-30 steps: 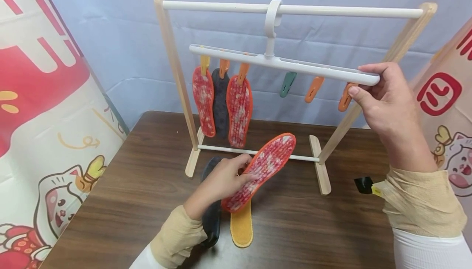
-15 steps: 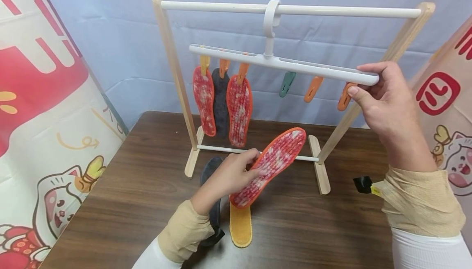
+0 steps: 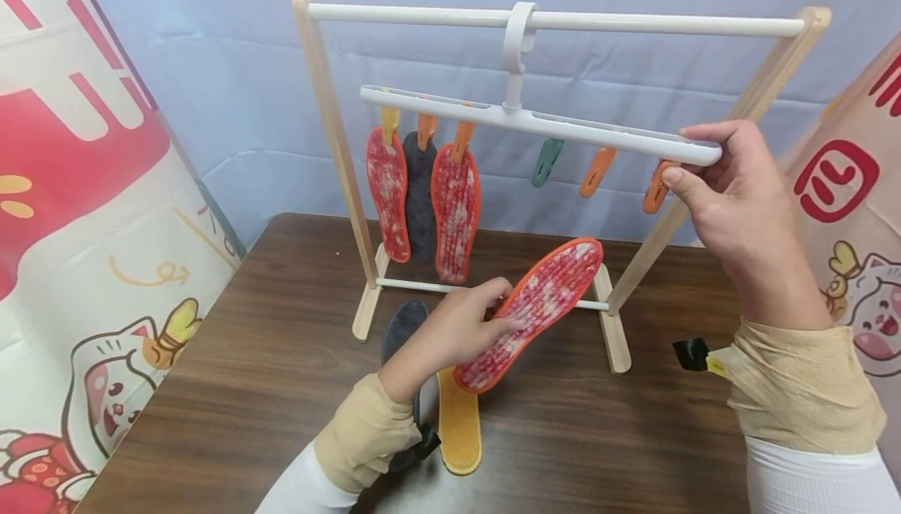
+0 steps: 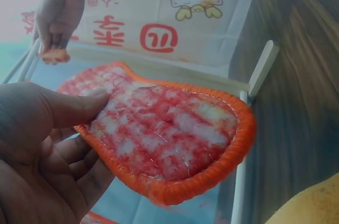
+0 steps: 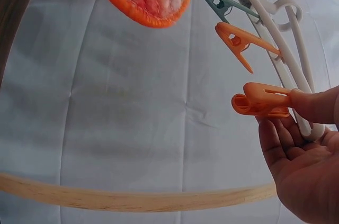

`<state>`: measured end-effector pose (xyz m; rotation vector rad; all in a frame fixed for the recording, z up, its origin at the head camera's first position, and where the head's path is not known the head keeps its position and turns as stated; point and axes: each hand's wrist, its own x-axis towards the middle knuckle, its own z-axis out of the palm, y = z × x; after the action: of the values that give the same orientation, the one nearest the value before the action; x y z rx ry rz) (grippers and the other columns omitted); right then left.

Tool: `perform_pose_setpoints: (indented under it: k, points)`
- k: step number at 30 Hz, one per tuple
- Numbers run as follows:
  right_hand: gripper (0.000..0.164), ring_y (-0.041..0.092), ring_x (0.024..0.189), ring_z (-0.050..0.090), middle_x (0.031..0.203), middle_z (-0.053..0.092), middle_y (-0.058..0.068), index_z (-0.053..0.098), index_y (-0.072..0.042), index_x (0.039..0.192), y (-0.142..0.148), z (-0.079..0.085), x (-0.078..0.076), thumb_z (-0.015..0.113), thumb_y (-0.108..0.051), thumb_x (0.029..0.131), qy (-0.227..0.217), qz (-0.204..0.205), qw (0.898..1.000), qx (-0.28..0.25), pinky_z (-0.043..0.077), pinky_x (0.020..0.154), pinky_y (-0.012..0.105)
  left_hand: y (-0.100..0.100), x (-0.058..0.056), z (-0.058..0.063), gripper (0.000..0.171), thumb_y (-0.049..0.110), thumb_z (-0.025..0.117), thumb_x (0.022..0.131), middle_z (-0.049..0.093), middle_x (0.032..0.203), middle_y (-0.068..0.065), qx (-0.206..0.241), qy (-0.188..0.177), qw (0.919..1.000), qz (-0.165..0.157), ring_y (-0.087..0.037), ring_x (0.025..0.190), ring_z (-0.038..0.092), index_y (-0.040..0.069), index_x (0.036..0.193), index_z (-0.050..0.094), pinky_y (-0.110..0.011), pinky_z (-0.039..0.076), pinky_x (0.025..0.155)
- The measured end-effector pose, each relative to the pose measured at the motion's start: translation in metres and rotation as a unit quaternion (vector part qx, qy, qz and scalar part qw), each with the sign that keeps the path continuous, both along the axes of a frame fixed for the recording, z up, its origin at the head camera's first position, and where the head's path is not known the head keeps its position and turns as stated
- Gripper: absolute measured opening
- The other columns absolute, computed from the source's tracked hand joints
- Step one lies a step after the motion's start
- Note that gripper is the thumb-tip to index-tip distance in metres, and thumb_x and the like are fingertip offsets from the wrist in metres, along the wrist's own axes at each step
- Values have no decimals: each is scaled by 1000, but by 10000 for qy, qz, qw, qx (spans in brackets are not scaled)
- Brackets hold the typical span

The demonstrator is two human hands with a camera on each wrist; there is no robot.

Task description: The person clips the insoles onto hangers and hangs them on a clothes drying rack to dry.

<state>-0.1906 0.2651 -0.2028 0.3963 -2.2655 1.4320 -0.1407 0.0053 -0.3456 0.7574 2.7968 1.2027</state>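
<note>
My left hand (image 3: 464, 330) pinches a red-and-white insole (image 3: 542, 307) with orange edging between thumb and fingers, its far end tilted up to the right. At the right end of the white hanger (image 3: 598, 132), my right hand (image 3: 749, 217) pinches an orange clothes peg (image 5: 265, 97), thumb on one handle and fingers behind the other. Three insoles hang pegged on the hanger's left half: a red one (image 3: 387, 197), a dark grey one (image 3: 421, 209) and another red one (image 3: 456, 213). A green peg (image 3: 547, 162) and an orange peg (image 3: 598, 172) hang with nothing in them.
The hanger hooks over the top bar (image 3: 655, 23) of a wooden-sided rack standing on the brown table (image 3: 232, 389). A yellow insole (image 3: 461, 432) and a dark insole (image 3: 404, 326) lie in front, partly hidden by my left arm. Printed cloths hang at both sides.
My left hand has carried the red insole right and slightly upward, uncovering more of the yellow insole on the table. The right hand has stayed at the orange peg.
</note>
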Motion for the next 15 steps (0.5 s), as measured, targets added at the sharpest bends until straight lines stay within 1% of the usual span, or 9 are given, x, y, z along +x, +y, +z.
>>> perform_pose_setpoints:
  k: [4,7,10,15]
  points:
    - [41,2,85,57,99,59,-5,48,-13,122,0,0,0,57,5,86,4,-76,9999,116,44,70,10,3,-2,3,20,38,59,88,67,91,10,169,-68,9997,-140,-2,57,54,27,103,52,-26,43,52]
    - [42,2,86,57,100,58,-5,48,-13,122,0,0,0,56,6,86,-2,-87,9999,129,44,70,10,5,-4,4,19,37,59,88,67,92,10,273,-66,9994,-197,0,59,56,27,103,52,-25,44,52]
    - [41,2,86,58,99,59,-4,48,-13,121,0,-1,0,56,6,86,13,-5,10000,-37,44,69,10,8,-5,5,19,36,59,88,66,93,11,339,-53,9992,-217,1,61,56,27,104,52,-25,45,53]
    - [40,5,86,58,98,59,-1,49,-11,119,-1,-2,0,56,7,85,45,250,9989,-400,44,69,10,11,-8,5,18,36,59,88,65,93,13,380,-39,9991,-188,1,63,56,27,103,52,-25,45,54]
